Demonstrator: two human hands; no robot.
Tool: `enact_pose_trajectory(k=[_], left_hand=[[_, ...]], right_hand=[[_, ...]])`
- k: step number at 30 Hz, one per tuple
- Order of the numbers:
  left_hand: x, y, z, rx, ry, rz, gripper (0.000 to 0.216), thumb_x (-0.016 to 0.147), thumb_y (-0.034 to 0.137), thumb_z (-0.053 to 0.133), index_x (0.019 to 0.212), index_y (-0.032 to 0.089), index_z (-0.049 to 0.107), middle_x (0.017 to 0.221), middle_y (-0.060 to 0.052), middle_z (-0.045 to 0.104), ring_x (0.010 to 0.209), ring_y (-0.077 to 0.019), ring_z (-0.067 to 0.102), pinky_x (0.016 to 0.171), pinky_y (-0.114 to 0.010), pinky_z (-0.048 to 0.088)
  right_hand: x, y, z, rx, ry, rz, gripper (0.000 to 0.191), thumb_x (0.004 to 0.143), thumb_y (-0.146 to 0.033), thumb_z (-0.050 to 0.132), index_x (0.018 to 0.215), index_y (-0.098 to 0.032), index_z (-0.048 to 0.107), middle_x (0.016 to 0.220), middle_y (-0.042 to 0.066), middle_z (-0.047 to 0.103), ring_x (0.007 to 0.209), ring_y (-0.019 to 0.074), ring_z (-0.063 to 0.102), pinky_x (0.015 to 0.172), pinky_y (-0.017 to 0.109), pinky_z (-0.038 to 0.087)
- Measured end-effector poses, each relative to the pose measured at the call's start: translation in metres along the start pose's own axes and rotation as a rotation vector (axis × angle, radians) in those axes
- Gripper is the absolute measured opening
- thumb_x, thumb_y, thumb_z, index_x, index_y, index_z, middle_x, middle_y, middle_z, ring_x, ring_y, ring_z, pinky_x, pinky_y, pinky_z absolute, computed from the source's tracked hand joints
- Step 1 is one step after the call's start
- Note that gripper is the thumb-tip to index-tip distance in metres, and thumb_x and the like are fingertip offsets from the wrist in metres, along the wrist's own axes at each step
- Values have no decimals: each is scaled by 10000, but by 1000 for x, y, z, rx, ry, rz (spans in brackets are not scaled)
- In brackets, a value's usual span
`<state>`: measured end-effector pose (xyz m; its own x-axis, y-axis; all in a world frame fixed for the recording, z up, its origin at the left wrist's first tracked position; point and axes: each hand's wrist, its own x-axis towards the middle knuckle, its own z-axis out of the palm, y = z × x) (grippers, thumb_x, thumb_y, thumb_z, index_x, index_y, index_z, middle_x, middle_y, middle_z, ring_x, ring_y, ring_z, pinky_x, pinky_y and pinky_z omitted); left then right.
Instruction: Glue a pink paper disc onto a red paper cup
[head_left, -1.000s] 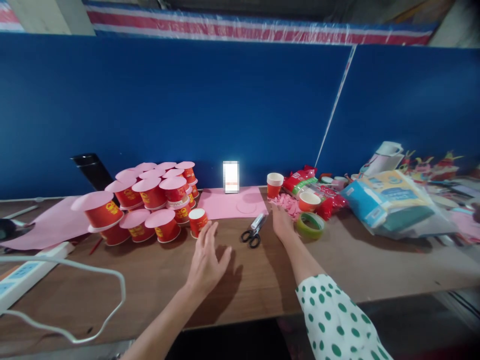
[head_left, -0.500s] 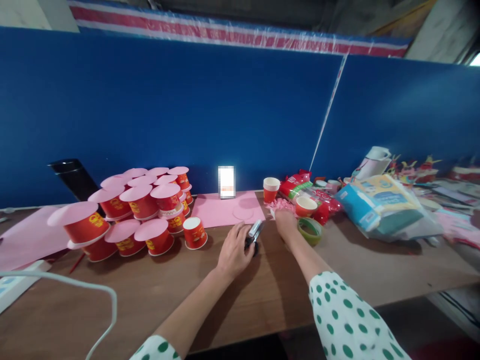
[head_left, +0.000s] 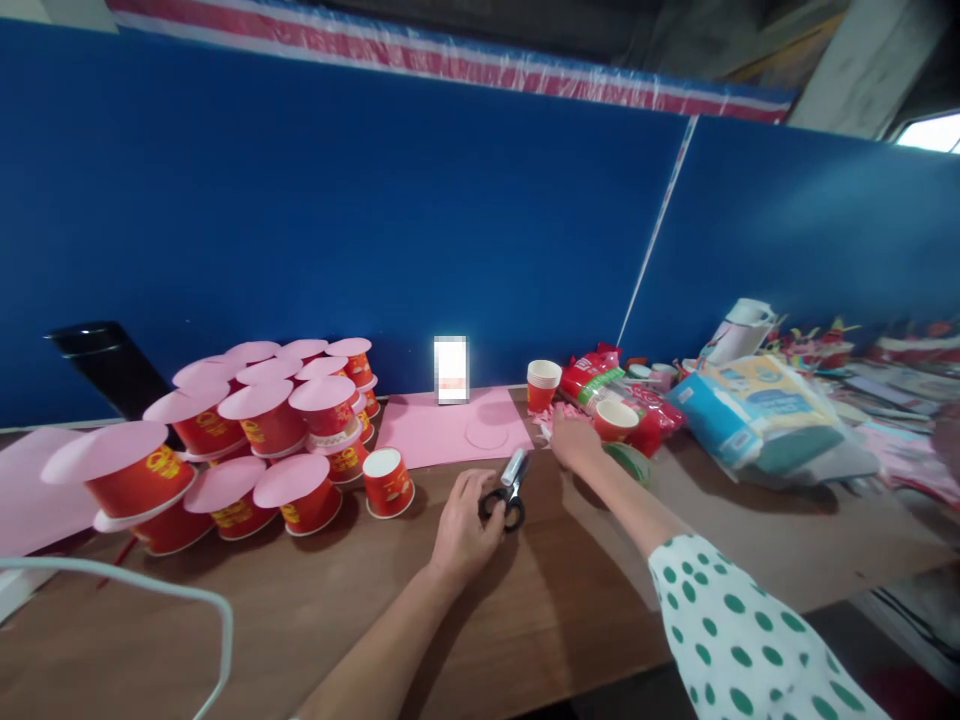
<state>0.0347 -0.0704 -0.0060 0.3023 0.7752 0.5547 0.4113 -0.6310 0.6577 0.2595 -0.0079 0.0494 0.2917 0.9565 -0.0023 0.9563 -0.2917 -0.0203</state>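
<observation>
My left hand [head_left: 466,525] rests on the table with thumb and fingers apart, touching the black-handled scissors [head_left: 504,508]. A silvery-white piece [head_left: 514,467] lies at the blades. My right hand [head_left: 577,446] reaches into a heap of pink paper scraps [head_left: 567,411], its fingers curled and partly hidden. Something small and white shows by its fingertips, too unclear to name. Behind the scissors lies a pink paper sheet [head_left: 420,430] with a circle outlined on it. A lone red paper cup [head_left: 388,482] stands to the left of my left hand.
At left, red cups topped with pink discs [head_left: 291,482] stand stacked. A tape roll [head_left: 627,466] sits under my right forearm, beside another cup [head_left: 616,418]. Stacked cups [head_left: 543,384], a red plastic bag [head_left: 600,375] and a blue-yellow package [head_left: 757,410] are at right. A white cable [head_left: 150,580] crosses the near left.
My left hand has eased back from the scissors, so their handles show more. My right hand stays at the pink scraps. The camera view has shifted slightly.
</observation>
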Motion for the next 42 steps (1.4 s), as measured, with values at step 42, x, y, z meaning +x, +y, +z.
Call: enact_pose_trajectory(k=[42], left_hand=[[9,-2,-10,-320,69,-417,290,887,378,452,954,160,633,701,-7,603,642,-142,551,637,-251,441]], right_hand=[[-78,-67,40,1523,208,-283,238,871,-346,564,1068,-214,568,890,38,659,794,172,618,699,287,502]])
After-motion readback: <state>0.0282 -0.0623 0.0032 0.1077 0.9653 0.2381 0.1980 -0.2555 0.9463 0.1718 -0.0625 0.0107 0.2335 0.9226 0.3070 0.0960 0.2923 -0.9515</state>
